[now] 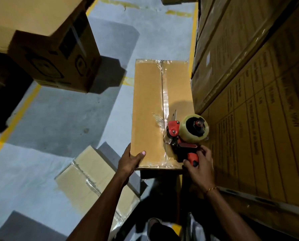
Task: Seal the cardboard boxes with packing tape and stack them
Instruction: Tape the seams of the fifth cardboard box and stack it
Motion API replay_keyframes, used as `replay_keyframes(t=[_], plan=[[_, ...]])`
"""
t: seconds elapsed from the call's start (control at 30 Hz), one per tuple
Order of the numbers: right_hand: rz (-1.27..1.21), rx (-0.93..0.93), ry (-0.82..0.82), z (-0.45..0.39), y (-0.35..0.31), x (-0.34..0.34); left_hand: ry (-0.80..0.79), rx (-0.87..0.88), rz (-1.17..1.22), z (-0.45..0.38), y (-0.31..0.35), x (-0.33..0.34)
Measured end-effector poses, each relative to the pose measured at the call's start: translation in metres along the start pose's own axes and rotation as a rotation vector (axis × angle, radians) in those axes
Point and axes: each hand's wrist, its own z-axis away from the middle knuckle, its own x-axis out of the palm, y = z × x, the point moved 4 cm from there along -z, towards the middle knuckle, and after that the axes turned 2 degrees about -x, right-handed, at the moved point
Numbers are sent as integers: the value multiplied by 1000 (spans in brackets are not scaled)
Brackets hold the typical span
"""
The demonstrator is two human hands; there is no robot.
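The left hand clasps the near corner of the cardboard box, steadying it against the stacked cartons, while the right hand grasps the tape dispenser on the centre seam

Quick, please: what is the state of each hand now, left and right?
Left hand: grips the near left corner of the cardboard box, thumb on top.
Right hand: closed around the handle of the tape dispenser.
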Motion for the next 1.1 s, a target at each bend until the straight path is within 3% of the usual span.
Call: replay_keyframes(t=[0.17,0.23,0.33,0.5,0.73,0.93,1.1], plan=[[16,-94,4,24,-31,-5,195,70,-265,14,34,-14],[-9,-140,-27,36,-50,-4,131,154,-134,35,61,-25],[-66,-246,-79,57,-86,2,-100,110,186,75,81,-48],[-195,-477,-214,101,-158,26,-96,92,361,137,70,-121],[-152,-621,-449,159,-252,74,263,155,538,221,35,-233],[47,-744,-670,205,-331,96,515,187,795,286,-12,-292],[-156,-829,-1033,239,-378,118,733,231,967,335,-50,-318]])
